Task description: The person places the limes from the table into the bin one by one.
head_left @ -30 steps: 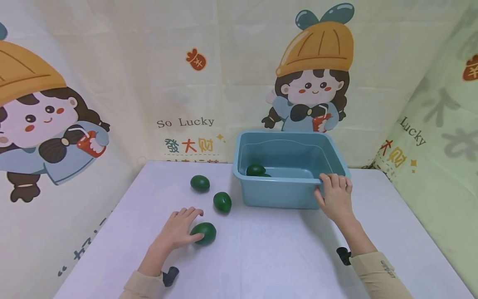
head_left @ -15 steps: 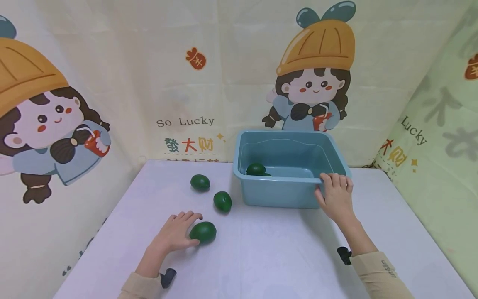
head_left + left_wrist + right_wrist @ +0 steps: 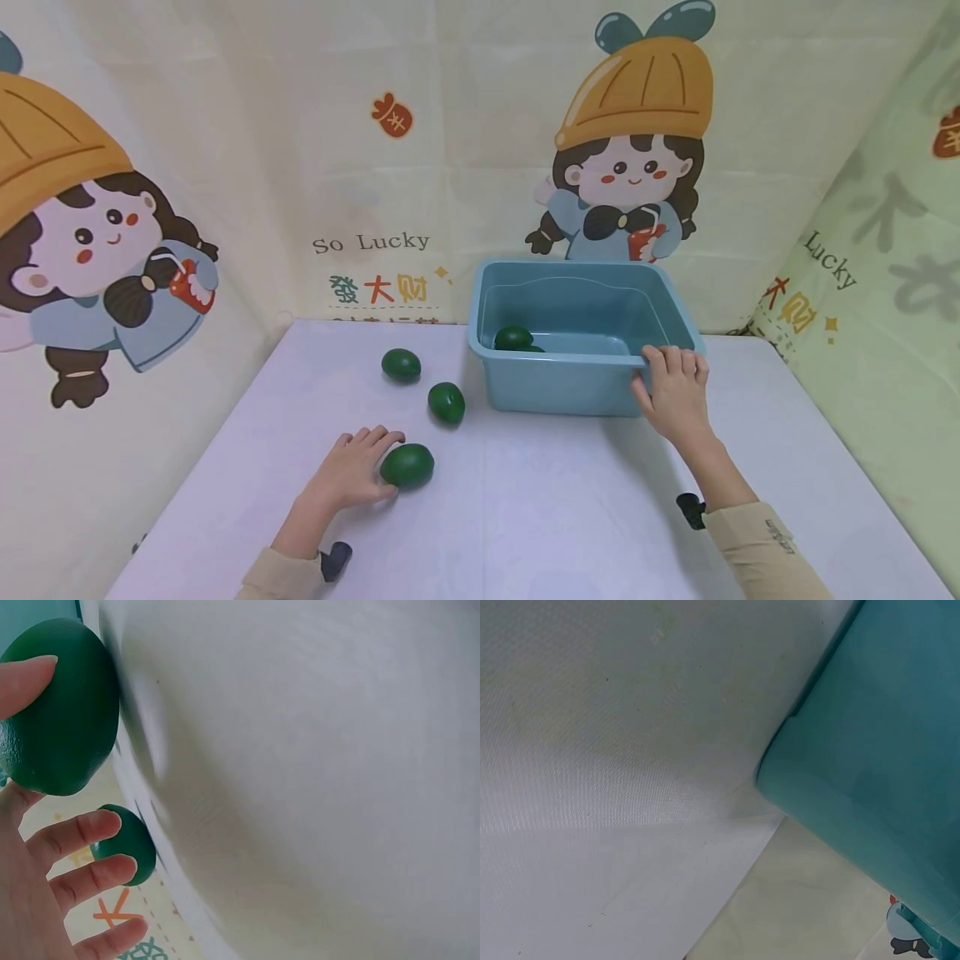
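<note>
My left hand [image 3: 352,468] is at a smooth dark green avocado [image 3: 407,467] on the white table. Thumb and index finger lie loosely along either side of it, and the other fingers are spread. In the left wrist view the thumb overlaps the avocado [image 3: 71,731]. Two more avocados lie farther back, one [image 3: 447,403] in the middle and one [image 3: 401,365] behind it. My right hand [image 3: 677,396] grips the front rim of a blue plastic tub [image 3: 562,385] near its right corner, fingers over the edge. Inside the tub at left sits an avocado [image 3: 513,337], partly covering another.
The white table [image 3: 540,508] ends at a printed cloth backdrop [image 3: 480,167] right behind the tub. More cloth hangs at the left and right sides. In the right wrist view the tub's wall [image 3: 885,727] fills the right side.
My left thumb has slid off the top of the near avocado to its side, and the hand has drawn slightly left. The right hand, tub and avocados stay put.
</note>
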`<state>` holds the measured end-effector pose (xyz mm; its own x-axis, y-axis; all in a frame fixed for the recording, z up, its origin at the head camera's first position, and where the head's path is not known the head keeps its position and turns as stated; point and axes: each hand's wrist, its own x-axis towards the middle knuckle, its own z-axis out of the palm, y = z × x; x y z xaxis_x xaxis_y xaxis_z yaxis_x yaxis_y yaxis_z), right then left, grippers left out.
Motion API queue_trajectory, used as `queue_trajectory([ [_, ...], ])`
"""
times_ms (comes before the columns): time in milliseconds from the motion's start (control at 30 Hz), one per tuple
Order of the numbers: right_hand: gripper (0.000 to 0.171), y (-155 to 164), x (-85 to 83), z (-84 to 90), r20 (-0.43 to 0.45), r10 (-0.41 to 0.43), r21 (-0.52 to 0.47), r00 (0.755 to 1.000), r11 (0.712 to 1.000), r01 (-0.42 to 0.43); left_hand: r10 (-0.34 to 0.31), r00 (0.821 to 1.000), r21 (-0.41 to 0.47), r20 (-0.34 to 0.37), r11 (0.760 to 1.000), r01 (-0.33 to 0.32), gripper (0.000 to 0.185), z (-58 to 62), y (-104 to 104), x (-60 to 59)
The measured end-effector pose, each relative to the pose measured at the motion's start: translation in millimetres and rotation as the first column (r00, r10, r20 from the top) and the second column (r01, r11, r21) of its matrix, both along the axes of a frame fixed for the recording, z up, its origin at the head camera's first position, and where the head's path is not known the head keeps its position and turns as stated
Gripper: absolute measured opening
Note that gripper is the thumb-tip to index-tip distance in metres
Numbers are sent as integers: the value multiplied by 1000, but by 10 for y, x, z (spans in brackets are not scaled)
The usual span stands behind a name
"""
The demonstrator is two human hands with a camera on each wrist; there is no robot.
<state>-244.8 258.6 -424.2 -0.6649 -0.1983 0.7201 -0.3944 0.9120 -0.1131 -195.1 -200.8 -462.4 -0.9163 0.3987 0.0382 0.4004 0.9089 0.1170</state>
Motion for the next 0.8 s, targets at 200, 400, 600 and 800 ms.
queue_trajectory([
  [200,38,2,5,11,20,7,-1,1000,1000,-7,-5,1000,-19,-7,1000,5,67,-7,-1,-1],
  [400,40,-4,5,14,24,2,-2,1000,1000,-2,-15,1000,-24,-14,1000,15,67,-9,8,5],
  [600,41,-2,1,10,9,4,-11,1000,1000,-4,-26,999,-40,-28,999,25,67,-26,14,1],
  [800,41,-1,1,8,10,3,-9,1000,1000,-3,-35,999,-50,-26,998,34,67,-31,22,1],
])
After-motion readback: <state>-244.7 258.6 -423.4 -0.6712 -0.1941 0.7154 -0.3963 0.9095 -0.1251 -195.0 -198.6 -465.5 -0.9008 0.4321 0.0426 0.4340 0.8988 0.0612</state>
